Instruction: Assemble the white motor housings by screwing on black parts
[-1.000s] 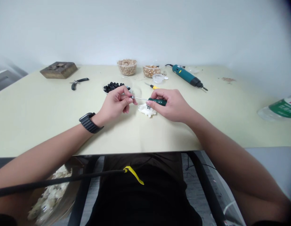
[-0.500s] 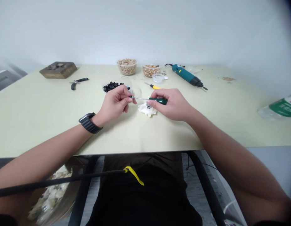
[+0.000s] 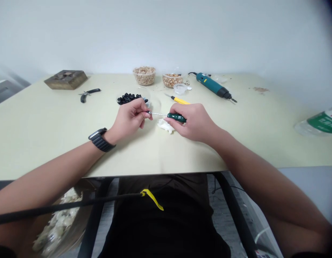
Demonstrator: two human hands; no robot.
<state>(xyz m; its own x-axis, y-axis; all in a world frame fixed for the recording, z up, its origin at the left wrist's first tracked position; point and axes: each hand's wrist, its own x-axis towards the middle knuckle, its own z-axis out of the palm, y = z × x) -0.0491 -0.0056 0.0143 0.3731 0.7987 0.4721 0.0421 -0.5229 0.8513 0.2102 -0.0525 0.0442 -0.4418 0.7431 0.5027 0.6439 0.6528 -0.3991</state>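
Observation:
My right hand (image 3: 194, 122) is shut around a green-handled screwdriver (image 3: 176, 117), whose thin steel shaft (image 3: 158, 114) points left. My left hand (image 3: 129, 119) pinches a small metal part (image 3: 148, 112) at the shaft's tip, between thumb and fingers. A white, irregular carved piece (image 3: 164, 126) lies on the table just below the shaft, and my right hand's fingers partly cover it. A black watch band (image 3: 101, 140) circles my left wrist.
On the cream table (image 3: 47, 139) stand a dish of black beads (image 3: 129, 98), two tubs of tan granules (image 3: 144, 76), a yellow-handled tool (image 3: 180, 100), a teal rotary tool (image 3: 213, 85), pliers (image 3: 88, 94), a wooden block (image 3: 66, 79) and a water bottle (image 3: 320, 123).
My right hand has moved down over the white piece, hiding the metal fitting seen on it earlier. The screwdriver has shifted slightly lower, and both hands stay on it.

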